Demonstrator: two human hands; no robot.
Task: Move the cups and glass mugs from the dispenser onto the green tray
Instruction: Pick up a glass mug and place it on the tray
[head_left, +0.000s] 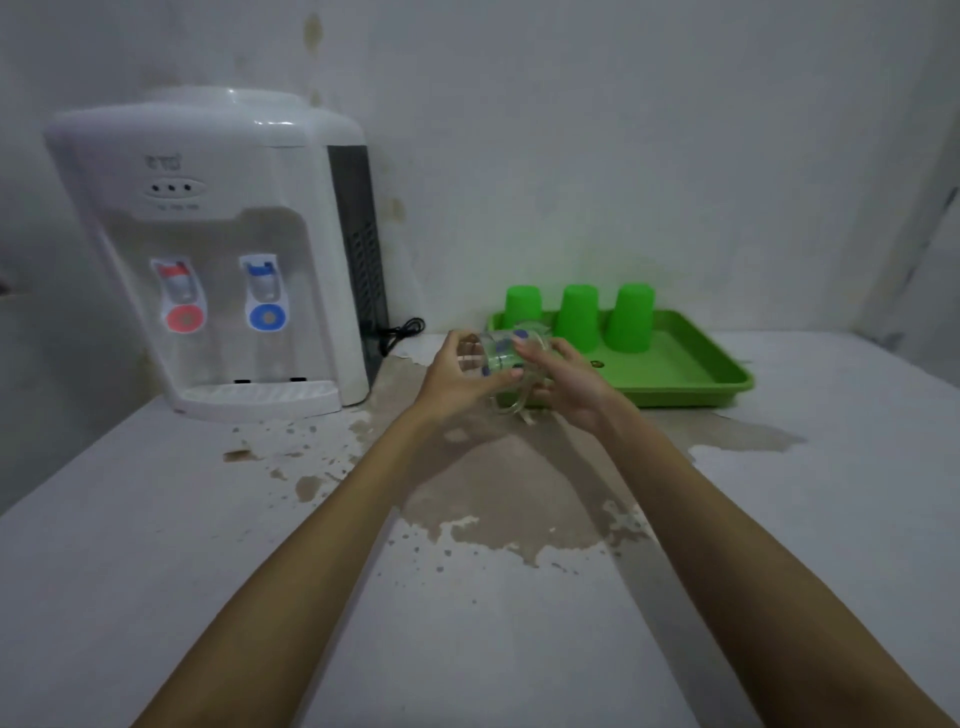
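Gripping glass mug (501, 356) — left hand (457, 382), right hand (569, 387) fingers closed round it — beside green tray (691, 384).

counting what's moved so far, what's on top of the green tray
Three green cups stand upside down along the back of the green tray. Both hands and a glass mug cover its near-left corner.

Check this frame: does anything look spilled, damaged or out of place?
The counter has large brownish patches where its white surface looks worn or wet, from the dispenser to the green tray. I cannot tell which. Both hands hold a glass mug on its side.
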